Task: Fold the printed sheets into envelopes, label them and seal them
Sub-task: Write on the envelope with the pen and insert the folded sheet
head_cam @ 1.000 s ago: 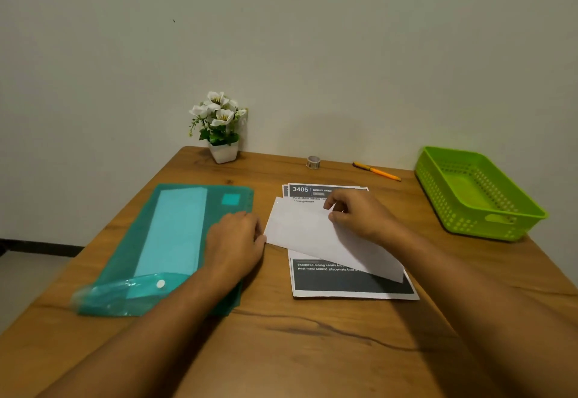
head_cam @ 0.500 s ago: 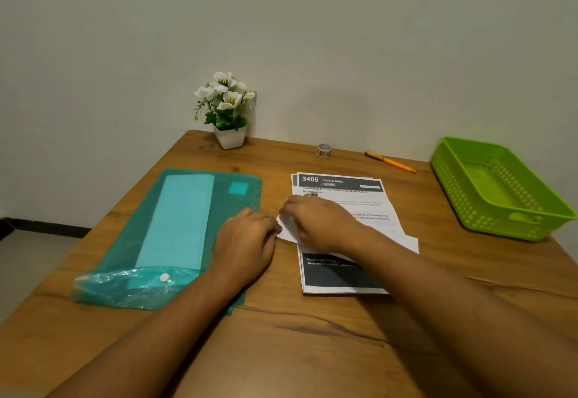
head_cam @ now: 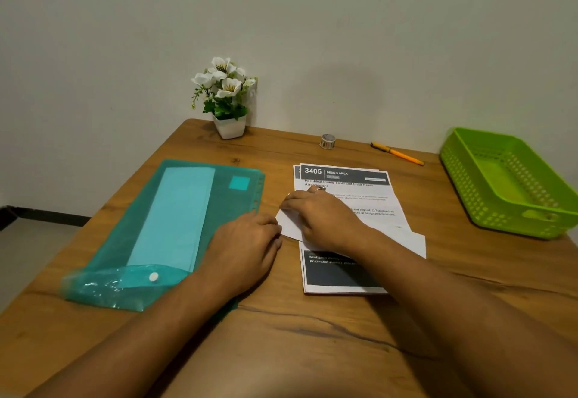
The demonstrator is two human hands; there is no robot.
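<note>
A white envelope (head_cam: pixel 289 225) lies slantwise across the stack of printed sheets (head_cam: pixel 369 200) at the middle of the bench (head_cam: pixel 312 335), its left corner jutting off the stack toward 9 o'clock. The right hand (head_cam: pixel 325 219) lies knuckles-up on that end, fingers bent down onto the paper. The thumb is hidden, so I cannot tell whether its grip pinches the envelope or only presses it flat. The left hand (head_cam: pixel 247 244) rests palm-down at the near right edge of the teal snap folder (head_cam: pixel 175 225), its grip loose and holding nothing, fingertips just beside the envelope's left corner.

The step in hand looks like an early one: an envelope set out on the sheets, with no sheet yet folded; the top page lies flat and full-length. Next, I judge, the envelope has to go aside so the top sheet can be lifted off alone and creased narrow enough to fit. That calls for both hands, one to pin the paper and one to run the fold.

The labelling and sealing things wait untouched: a small tape roll (head_cam: pixel 327 141) at 12 o'clock and an orange pen (head_cam: pixel 397 153) at 1 o'clock. A green basket (head_cam: pixel 500 216) sits at 3 o'clock.
</note>
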